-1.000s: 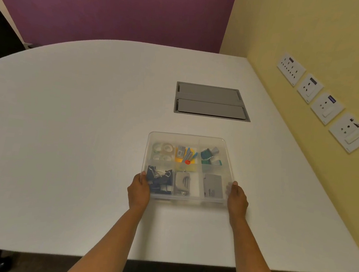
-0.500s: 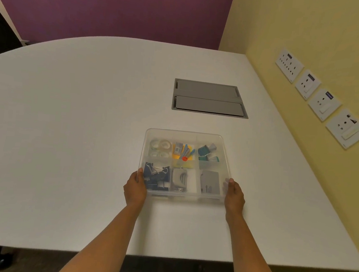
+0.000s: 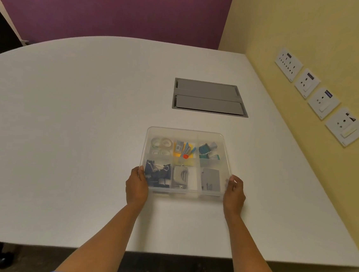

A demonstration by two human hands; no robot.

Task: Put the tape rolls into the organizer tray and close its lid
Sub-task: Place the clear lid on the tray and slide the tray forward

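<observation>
While the tray (image 3: 187,134) sits flat on the table (image 3: 67,127), nearer the near edge than the far one and right of the middle, both hands hold it by its near corners. The left hand (image 3: 137,186) clasps the near left corner, thumb on the rim and fingers wrapped down the side wall. The right hand (image 3: 234,193) clasps the near right corner in the same way, thumb tip on the rim. The frosted lid (image 3: 224,158) lies shut over the tray, so the contents show blurred through it.

The tape rolls (image 3: 161,146) lie in the far left compartment, clear rings packed side by side. The far middle compartment holds small coloured bits on yellow, with a red dot (image 3: 185,156) among them. The far right one holds teal clips (image 3: 205,149). In the near left compartment, just beside the left thumb, are blue binder clips (image 3: 157,173). The near middle one holds a grey metal tool (image 3: 180,176); which tool, I cannot tell. The near right one holds a grey box (image 3: 211,179) with small print too fine to read.

Beyond the tray, toward the far edge, a grey hatch (image 3: 209,97) with two flaps is set flush in the table. The table's right edge meets a yellow wall bearing four white sockets (image 3: 321,97).
</observation>
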